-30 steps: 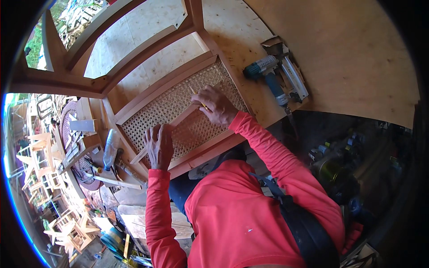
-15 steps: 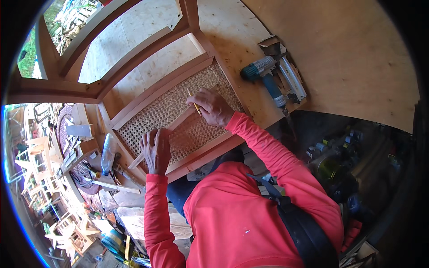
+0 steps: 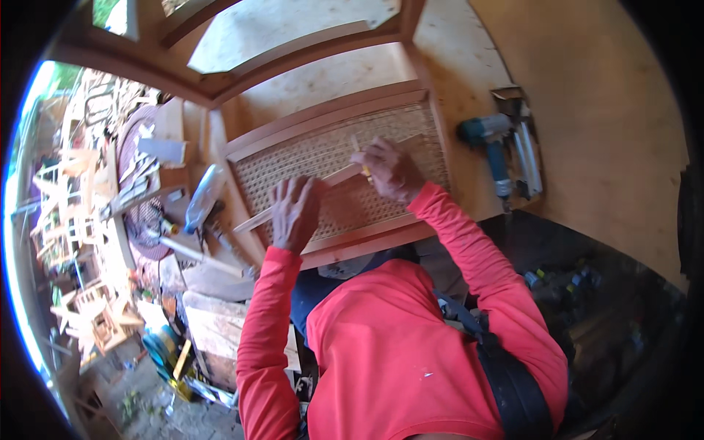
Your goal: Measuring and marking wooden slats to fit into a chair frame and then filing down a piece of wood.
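Right hand pinches yellow pencil over cane panel; left hand rests, fairly spread, on thin wooden strip.

A cluttered furniture workshop, by its nail gun, cane-panelled wooden frame and (leftward) heaped pale woodwork.

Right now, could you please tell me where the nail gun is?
In the head view, the nail gun lies on the plywood, right of the cane panel.
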`<control>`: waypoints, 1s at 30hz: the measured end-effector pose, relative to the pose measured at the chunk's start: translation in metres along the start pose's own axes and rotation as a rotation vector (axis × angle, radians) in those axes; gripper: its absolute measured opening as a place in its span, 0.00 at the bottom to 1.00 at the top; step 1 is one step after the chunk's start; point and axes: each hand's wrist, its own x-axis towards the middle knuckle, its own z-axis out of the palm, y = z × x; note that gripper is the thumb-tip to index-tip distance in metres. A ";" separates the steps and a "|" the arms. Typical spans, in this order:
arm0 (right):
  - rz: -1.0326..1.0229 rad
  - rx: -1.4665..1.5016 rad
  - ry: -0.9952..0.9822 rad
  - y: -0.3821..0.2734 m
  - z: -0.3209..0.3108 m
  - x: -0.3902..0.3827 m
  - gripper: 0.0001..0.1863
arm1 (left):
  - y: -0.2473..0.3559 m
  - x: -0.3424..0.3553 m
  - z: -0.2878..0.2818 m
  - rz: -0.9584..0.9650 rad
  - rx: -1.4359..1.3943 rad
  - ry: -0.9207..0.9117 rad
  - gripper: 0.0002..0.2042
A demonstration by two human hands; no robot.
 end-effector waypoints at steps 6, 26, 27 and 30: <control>0.012 -0.020 -0.026 0.001 0.000 0.000 0.21 | -0.024 -0.026 -0.026 -0.134 -0.022 0.012 0.25; 0.046 -0.083 -0.035 -0.002 0.006 -0.004 0.22 | -0.017 -0.025 -0.030 -0.087 0.031 0.043 0.17; 0.049 -0.081 -0.042 -0.002 0.005 -0.005 0.22 | -0.009 -0.018 -0.026 -0.067 0.008 0.025 0.19; 0.042 -0.084 -0.038 -0.002 0.004 -0.005 0.22 | 0.011 0.002 -0.007 0.001 -0.098 -0.032 0.19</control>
